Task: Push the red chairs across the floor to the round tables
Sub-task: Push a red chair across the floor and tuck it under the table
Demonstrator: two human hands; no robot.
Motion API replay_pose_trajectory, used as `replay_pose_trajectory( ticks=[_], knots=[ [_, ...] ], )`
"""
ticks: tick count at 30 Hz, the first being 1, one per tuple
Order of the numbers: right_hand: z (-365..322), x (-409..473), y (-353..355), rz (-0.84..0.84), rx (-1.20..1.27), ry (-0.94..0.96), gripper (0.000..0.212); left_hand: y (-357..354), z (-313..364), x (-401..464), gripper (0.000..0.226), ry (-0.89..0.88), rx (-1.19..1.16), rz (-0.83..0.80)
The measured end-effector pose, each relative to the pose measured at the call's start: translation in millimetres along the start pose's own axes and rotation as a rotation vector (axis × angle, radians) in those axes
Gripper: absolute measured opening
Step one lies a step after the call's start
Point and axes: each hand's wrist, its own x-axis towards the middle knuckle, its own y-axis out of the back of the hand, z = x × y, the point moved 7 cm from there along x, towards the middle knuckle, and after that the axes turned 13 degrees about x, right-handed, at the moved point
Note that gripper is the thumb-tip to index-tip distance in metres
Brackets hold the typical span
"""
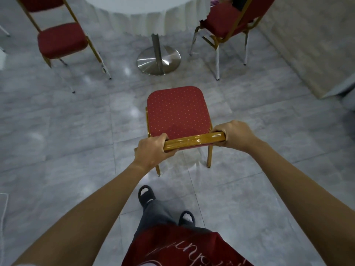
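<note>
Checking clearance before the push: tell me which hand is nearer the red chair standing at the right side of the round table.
Right. The right hand grips the right end of the gold chair-back rail, directly below that red chair; the left hand grips the opposite end.

Bare floor (124, 96) before table pedestal (158, 54)

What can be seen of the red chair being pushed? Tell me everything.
The red chair stands upright on the grey tiled floor, facing the round table. Its padded seat is red fabric with small pale dots; frame and legs look glossy gold metal. The left hand and right hand grip the ends of its top back rail. Two rear legs show; the front ones are hidden.
</note>
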Motion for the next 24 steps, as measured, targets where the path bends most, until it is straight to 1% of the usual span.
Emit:
replay_pose_trajectory(
  ticks=[4, 8, 12, 15, 18, 21, 24],
  knots=[
    [5.7, 18.7, 2.9, -0.05, 0.025, -0.014, 0.023, -5.3, -7.3, 18.0, 0.045, 0.004, -0.003, -0.007],
    [19.1, 47.8, 10.6, -0.057, 0.048, -0.054, 0.023, -9.7, -16.3, 45.0, 0.046, -0.01, 0.025, 0.009],
    [32.7, 86.8, 18.7, -0.053, 0.046, -0.054, 0.025, -10.1, -31.4, 78.8, 0.045, -0.034, 0.014, 0.091],
    [43.1, 126.7, 27.2, -0.042, 0.057, -0.045, 0.028, -11.3, -47.5, 113.2, 0.046, -0.078, 0.015, 0.172],
    [54.2, 169.2, 38.2, -0.044, 0.058, -0.05, 0.031, -15.4, -65.3, 151.5, 0.047, -0.081, 0.046, 0.221],
    [70.4, 223.6, 53.6, -0.024, 0.055, -0.074, 0.033, -22.3, -87.9, 202.0, 0.048, -0.059, 0.062, 0.248],
    [81.7, 278.0, 66.0, -0.028, 0.069, -0.102, 0.032, -30.2, -114.9, 253.5, 0.048, -0.048, 0.04, 0.232]
  ],
)
